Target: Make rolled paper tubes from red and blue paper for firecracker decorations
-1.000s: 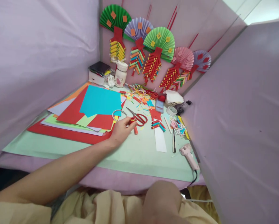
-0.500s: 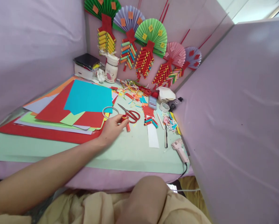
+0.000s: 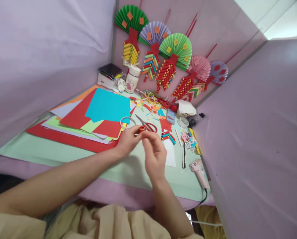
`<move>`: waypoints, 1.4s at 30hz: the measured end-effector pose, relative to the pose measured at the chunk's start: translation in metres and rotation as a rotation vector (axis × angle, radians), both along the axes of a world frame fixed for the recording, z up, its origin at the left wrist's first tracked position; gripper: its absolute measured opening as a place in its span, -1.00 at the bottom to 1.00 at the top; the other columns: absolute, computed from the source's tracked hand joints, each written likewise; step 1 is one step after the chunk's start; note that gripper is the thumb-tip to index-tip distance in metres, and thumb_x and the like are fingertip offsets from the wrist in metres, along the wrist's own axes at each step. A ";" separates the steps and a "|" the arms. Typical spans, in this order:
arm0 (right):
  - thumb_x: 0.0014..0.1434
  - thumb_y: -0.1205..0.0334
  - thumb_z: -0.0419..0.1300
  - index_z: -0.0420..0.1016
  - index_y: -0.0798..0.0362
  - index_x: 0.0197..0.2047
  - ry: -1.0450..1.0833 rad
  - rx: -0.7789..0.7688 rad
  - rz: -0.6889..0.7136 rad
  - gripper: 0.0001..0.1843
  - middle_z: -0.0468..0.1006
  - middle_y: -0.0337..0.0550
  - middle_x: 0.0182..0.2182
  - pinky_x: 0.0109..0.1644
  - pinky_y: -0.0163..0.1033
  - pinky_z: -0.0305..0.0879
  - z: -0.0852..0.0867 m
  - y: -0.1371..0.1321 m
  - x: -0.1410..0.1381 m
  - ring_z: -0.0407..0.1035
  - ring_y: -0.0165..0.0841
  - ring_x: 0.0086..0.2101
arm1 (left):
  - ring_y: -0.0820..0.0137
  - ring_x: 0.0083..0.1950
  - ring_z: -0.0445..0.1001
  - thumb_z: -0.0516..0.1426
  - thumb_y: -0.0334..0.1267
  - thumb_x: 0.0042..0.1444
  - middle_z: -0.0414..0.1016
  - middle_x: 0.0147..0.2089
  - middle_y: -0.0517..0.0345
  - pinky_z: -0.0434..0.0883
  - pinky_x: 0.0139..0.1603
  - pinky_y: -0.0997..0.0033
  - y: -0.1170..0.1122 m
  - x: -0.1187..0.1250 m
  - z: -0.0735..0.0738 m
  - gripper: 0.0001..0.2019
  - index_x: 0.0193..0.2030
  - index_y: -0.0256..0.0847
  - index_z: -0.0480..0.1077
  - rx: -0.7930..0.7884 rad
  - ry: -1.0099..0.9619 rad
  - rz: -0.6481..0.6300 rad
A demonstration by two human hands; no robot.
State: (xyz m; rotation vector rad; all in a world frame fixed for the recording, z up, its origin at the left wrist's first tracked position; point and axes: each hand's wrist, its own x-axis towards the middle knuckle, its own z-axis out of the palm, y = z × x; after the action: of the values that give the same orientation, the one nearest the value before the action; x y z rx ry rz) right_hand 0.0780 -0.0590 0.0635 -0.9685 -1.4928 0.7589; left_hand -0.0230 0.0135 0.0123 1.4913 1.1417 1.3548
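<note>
My left hand is closed in a pinch around a small red paper roll with a yellow band. Just right of it, my right hand meets the roll with thumb and forefinger curled together; whatever lies between those fingertips is hidden. Behind the hands lie red-handled scissors, blades pointing up and left. A metal ring rests beside them, at the edge of a stack of coloured paper topped by a blue sheet. Several finished red and blue rolls sit to the right, near a white paper strip.
A pink glue gun with a cord lies at the right edge near a black-and-silver pen-like tool. Paper scraps, a tape roll and a white bottle stand further back. Paper fans hang on the back wall.
My right hand has come up from below to meet the roll in my left hand. The camera view has shifted, so the table appears further right and a little lower.
</note>
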 end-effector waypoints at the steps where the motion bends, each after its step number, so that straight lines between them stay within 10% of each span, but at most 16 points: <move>1: 0.22 0.19 0.10 0.47 0.00 -0.12 0.014 0.005 -0.150 -0.80 0.50 -0.15 -0.16 0.02 -0.16 0.30 -0.012 0.010 0.006 0.38 -0.33 -0.11 | 0.38 -0.30 0.45 0.14 -0.12 0.06 0.53 -0.35 0.16 0.35 -0.31 0.47 -0.001 0.000 0.001 -0.78 -0.28 -0.22 0.46 0.014 -0.012 -0.004; 6: 0.22 0.17 0.07 0.43 0.04 -0.08 0.012 -0.084 -0.196 -0.75 0.48 -0.09 -0.11 0.03 -0.15 0.28 -0.048 0.028 0.021 0.37 -0.30 -0.07 | 0.38 -0.29 0.49 0.12 -0.10 0.10 0.53 -0.33 0.16 0.40 -0.29 0.47 -0.002 0.002 -0.001 -0.77 -0.23 -0.21 0.45 0.006 -0.097 -0.069; 42: 0.20 0.00 0.01 0.45 -0.06 -0.07 0.232 -0.328 0.046 -0.66 0.46 -0.17 0.00 0.01 -0.14 0.26 -0.067 0.043 0.033 0.35 -0.30 -0.08 | 0.36 -0.21 0.46 0.07 -0.21 0.09 0.54 -0.23 0.18 0.34 -0.16 0.42 -0.010 0.002 0.008 -0.79 -0.19 -0.17 0.47 -0.037 0.065 -0.237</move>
State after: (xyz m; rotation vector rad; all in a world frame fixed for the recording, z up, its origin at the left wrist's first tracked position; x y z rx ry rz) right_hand 0.1109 -0.0158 -0.0030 -1.0498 -1.2140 1.1347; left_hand -0.0205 0.0035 0.0202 1.5985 0.9887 1.1259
